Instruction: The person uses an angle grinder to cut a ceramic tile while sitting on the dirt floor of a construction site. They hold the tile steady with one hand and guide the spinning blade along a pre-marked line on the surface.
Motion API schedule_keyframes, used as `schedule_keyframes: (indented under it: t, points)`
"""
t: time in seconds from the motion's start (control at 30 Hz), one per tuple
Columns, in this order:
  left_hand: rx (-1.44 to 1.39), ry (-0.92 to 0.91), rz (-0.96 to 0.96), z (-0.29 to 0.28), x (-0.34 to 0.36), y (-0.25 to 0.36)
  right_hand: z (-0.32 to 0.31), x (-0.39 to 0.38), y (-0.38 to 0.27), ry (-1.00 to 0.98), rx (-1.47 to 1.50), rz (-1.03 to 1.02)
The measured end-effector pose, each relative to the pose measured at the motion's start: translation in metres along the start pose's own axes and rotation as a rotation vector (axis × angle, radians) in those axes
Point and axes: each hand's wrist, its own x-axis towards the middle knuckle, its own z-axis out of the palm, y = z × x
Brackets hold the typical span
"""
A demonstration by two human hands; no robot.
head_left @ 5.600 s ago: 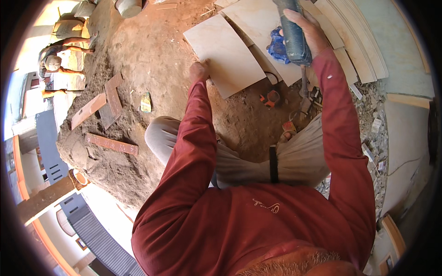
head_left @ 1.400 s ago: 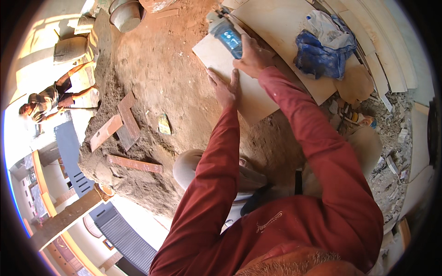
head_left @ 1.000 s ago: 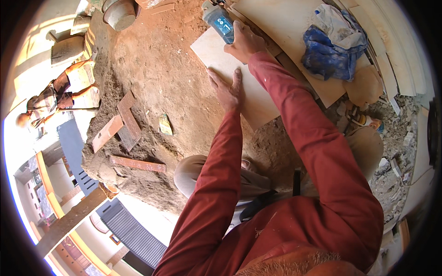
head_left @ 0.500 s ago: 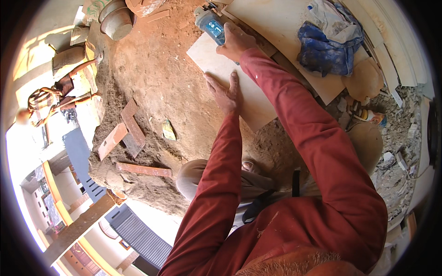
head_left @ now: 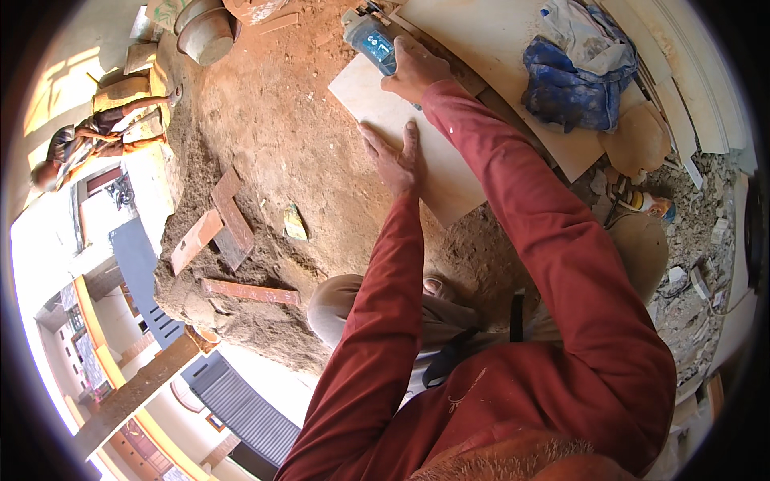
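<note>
My right hand (head_left: 413,68) is closed round the blue body of an angle grinder (head_left: 370,44), its metal head at the upper left, over the far end of a pale square-cornered tile (head_left: 445,168) lying on the dirt. My left hand (head_left: 393,160) lies on this tile, fingers spread and thumb stretched out, a little below the grinder. More pale tiles (head_left: 489,56) lie beside it to the right, with a dusty blue and white cloth (head_left: 573,92) on them.
A co-worker (head_left: 96,136) bends at the left edge with a long tool. Red-brown offcuts (head_left: 233,200) and a small yellow packet (head_left: 294,220) lie on the dirt. Stacked buckets (head_left: 207,38) stand at the top. Rubble (head_left: 694,280) lines the right side, near my knee.
Since the oldest frame, my right hand and the grinder have moved left onto the tile; my left hand has gone from the tile's edge to resting spread on it. The co-worker has shifted.
</note>
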Motion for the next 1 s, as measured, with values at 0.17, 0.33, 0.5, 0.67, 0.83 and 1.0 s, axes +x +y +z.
schedule_keyframes:
  t: [0.17,0.33,0.5,0.67,0.83,1.0]
  points:
    - [-0.006,0.002,-0.007,0.0,0.0,-0.002,-0.001,-0.001,-0.002,-0.009,-0.014,0.009]
    - [0.004,-0.004,-0.029,-0.001,0.0,0.0,-0.006,-0.002,-0.005,-0.059,-0.021,0.028]
    - [-0.005,-0.006,-0.016,-0.001,-0.001,0.001,0.0,-0.001,0.0,0.045,0.001,-0.011]
    - [-0.036,-0.005,-0.016,-0.001,-0.002,0.002,0.004,0.0,0.002,0.091,0.039,-0.026]
    - [-0.041,-0.01,-0.009,-0.002,-0.001,0.003,0.004,0.001,0.004,0.094,0.034,-0.029]
    - [-0.023,-0.016,-0.024,-0.001,-0.001,0.002,0.003,0.002,0.002,0.061,0.026,-0.01]
